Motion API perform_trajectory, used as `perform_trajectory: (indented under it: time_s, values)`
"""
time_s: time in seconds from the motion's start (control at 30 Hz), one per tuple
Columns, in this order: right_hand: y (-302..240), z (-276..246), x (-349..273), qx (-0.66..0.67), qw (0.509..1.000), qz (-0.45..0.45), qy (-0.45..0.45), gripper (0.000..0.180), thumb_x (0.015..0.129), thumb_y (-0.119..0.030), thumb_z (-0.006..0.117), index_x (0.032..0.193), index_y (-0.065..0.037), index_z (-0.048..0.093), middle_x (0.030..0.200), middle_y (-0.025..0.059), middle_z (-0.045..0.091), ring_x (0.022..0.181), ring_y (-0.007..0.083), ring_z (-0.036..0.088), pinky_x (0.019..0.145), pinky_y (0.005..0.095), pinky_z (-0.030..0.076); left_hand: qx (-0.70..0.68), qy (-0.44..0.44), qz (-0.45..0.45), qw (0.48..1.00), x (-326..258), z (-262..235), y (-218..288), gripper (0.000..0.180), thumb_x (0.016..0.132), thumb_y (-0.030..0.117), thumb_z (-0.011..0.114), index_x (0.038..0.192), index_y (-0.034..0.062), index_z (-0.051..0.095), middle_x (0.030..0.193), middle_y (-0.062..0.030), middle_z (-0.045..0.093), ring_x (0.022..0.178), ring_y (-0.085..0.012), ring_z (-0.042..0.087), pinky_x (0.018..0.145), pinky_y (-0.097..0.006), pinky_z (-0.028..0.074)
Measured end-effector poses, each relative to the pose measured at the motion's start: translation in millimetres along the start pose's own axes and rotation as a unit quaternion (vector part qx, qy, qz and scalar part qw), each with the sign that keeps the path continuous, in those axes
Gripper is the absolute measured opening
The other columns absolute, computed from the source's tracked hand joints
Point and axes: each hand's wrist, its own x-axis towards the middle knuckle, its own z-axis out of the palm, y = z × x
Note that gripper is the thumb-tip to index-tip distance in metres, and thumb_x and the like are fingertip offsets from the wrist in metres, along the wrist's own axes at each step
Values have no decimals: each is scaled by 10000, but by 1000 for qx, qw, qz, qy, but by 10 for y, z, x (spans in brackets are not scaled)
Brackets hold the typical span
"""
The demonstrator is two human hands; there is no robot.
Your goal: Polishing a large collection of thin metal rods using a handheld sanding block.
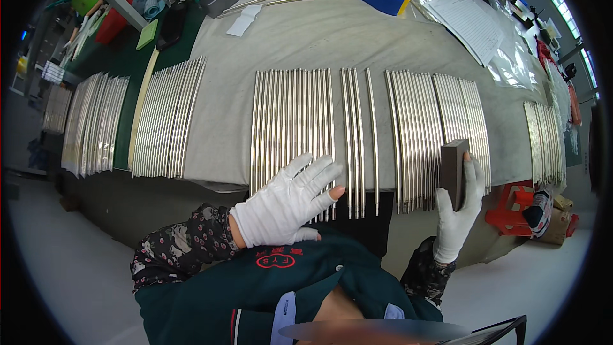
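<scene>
On rods (292,115), L hand (287,201) flat; R hand (461,214) grips block (453,171).

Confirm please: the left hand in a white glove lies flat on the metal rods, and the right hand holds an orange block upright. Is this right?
Not quite. The block in the right hand is dark grey, not orange; the head view shows it. The rest stands: the left hand, in a white glove, lies flat on the metal rods, and the right hand holds its block upright.

Factory workbench, rows of metal rods (294,121)
</scene>
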Motion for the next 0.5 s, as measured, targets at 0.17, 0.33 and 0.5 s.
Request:
perform_trajectory:
  time_s: [0.17,0.33,0.5]
  values:
    - [41,-35,11,16,1000,16,6,668,661,-91,602,1322,-76,504,1317,173,456,1178,318,464,1009,406,372,-3,0,24,1000,116,-100,51,975,664,447,765,1429,93,275,1444,-244,303,1345,-409,295,1106,-546,207]
    - [163,-115,-23,19,999,14,27,660,684,-100,608,1332,-66,488,1336,176,444,1209,327,449,1020,418,364,7,-13,144,990,829,-177,172,884,692,453,740,1403,104,348,1458,-217,305,1364,-374,272,1113,-530,200]
    - [213,-257,-61,26,997,53,48,642,707,-114,614,1333,-59,481,1336,181,442,1227,331,438,1027,432,358,49,61,184,980,1647,99,77,738,787,508,628,1351,65,455,1440,-210,337,1363,-348,281,1105,-519,217]
